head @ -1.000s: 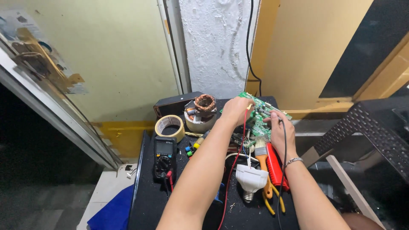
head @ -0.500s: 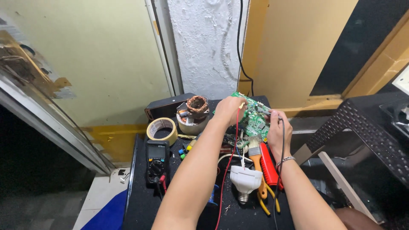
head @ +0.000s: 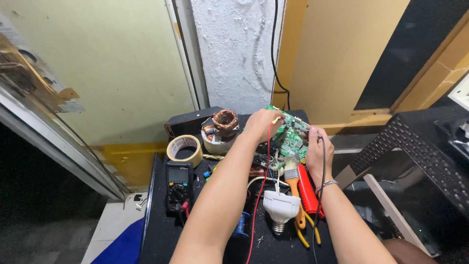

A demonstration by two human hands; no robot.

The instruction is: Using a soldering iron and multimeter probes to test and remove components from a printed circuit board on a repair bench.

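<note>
Both hands are up at the green flat circuit board, which stands tilted at the back of the black table. Our left hand is curled tight, pinching a probe with a thin red wire against the board's top edge. Our right hand is closed around a probe with a thin black wire, touching the board's right side. Just under the board lie a small orange-handled brush and a white bulb socket. Farther left sit a black meter and a roll of tan tape.
</note>
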